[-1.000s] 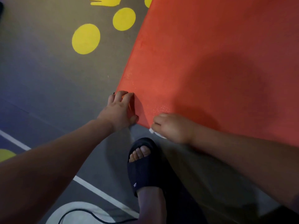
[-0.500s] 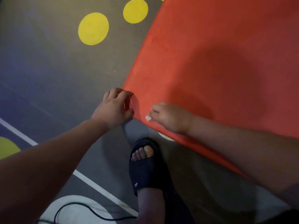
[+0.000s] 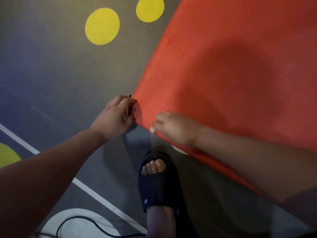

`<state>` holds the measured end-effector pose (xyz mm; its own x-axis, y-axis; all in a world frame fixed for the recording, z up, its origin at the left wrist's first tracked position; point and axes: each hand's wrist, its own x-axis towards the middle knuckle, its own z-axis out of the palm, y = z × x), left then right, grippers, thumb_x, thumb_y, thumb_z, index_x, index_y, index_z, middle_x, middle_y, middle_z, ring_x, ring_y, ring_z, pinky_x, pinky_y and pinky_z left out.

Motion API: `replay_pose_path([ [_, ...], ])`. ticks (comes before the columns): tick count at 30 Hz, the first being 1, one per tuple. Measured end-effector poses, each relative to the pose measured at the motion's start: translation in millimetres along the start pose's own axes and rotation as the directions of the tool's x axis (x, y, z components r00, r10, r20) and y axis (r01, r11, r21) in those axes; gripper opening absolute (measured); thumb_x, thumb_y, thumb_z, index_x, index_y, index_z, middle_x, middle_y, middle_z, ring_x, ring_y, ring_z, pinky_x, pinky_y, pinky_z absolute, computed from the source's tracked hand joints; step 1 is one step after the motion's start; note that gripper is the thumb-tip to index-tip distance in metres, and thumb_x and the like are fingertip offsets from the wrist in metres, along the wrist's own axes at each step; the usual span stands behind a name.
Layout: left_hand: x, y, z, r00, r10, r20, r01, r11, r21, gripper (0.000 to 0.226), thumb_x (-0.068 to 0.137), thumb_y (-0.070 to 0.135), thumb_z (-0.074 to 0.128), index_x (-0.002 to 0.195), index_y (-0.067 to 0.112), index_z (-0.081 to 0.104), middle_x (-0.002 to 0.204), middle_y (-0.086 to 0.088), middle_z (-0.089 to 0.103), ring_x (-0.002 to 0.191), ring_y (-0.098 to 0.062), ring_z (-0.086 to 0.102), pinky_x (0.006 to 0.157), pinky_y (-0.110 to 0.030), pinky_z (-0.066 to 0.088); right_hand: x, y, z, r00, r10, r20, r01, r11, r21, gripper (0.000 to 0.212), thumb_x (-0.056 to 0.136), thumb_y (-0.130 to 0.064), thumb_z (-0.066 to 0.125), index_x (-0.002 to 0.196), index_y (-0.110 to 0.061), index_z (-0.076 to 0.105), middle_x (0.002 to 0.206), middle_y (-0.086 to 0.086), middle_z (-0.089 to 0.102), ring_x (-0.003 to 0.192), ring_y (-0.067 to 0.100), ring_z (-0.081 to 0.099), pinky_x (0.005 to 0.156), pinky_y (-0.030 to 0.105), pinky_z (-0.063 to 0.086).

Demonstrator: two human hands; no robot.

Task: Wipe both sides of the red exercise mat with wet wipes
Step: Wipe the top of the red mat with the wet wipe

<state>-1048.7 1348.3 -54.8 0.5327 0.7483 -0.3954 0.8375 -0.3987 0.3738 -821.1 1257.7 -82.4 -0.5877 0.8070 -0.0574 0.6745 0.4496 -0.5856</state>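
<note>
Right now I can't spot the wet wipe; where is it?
Head view, centre: the wet wipe shows white in the right hand, on the red mat's near edge above the slipper.

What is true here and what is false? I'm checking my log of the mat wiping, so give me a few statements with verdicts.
1. The left hand grips a corner of the red mat. True.
2. The foot wears a white sneaker. False: it wears a black open-toed slide sandal.
3. The right hand holds a white wipe by the mat's near edge. True.
4. The floor circles are blue. False: they are yellow.
</note>
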Motion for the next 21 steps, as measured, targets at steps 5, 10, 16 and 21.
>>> replay_pose_path([
  [5, 5, -7, 0, 0.999, 0.040, -0.001, -0.040, 0.999, -0.022, 0.064, 0.078, 0.041, 0.052, 0.135, 0.013, 0.057, 0.130, -0.009, 0.054, 0.120, -0.032, 0.057, 0.108, -0.043, 0.045, 26, 56, -31, 0.803, 0.390, -0.451, -0.441, 0.897, -0.008, 0.028, 0.090, -0.022, 0.046, 0.090, -0.006, 0.069, 0.083, 0.019, 0.056, 0.072, 0.041, 0.059, 0.058, 0.041, 0.045],
  [10, 4, -15, -3, 1.000, 0.008, -0.017, -0.009, 0.999, -0.042, 0.065, 0.076, 0.031, 0.035, 0.134, 0.013, 0.058, 0.132, -0.007, 0.055, 0.123, -0.030, 0.056, 0.109, -0.035, 0.044, 22, -18, 13, 0.977, 0.135, -0.164, -0.152, 0.984, -0.092, 0.024, 0.091, -0.014, 0.055, 0.112, -0.009, 0.065, 0.092, 0.013, 0.056, 0.086, 0.036, 0.058, 0.064, 0.040, 0.046],
  [16, 4, -32, -9, 0.993, -0.114, -0.044, 0.114, 0.993, 0.006, 0.074, 0.070, 0.028, 0.026, 0.132, 0.008, 0.061, 0.131, -0.017, 0.057, 0.124, -0.039, 0.054, 0.109, -0.041, 0.044, 54, 37, -19, 0.955, 0.104, -0.277, -0.139, 0.984, -0.110, 0.045, 0.091, -0.031, 0.031, 0.090, -0.004, 0.067, 0.085, 0.017, 0.055, 0.079, 0.038, 0.057, 0.062, 0.042, 0.048],
  [21, 4, -36, -8, 0.988, -0.157, -0.010, 0.157, 0.986, 0.053, 0.070, 0.071, 0.022, 0.033, 0.133, 0.007, 0.061, 0.132, -0.019, 0.055, 0.124, -0.044, 0.051, 0.109, -0.047, 0.043, 67, 18, -2, 0.838, 0.317, -0.444, -0.365, 0.931, -0.023, 0.016, 0.089, -0.011, 0.053, 0.092, -0.005, 0.068, 0.081, 0.016, 0.055, 0.074, 0.038, 0.057, 0.059, 0.042, 0.048],
])
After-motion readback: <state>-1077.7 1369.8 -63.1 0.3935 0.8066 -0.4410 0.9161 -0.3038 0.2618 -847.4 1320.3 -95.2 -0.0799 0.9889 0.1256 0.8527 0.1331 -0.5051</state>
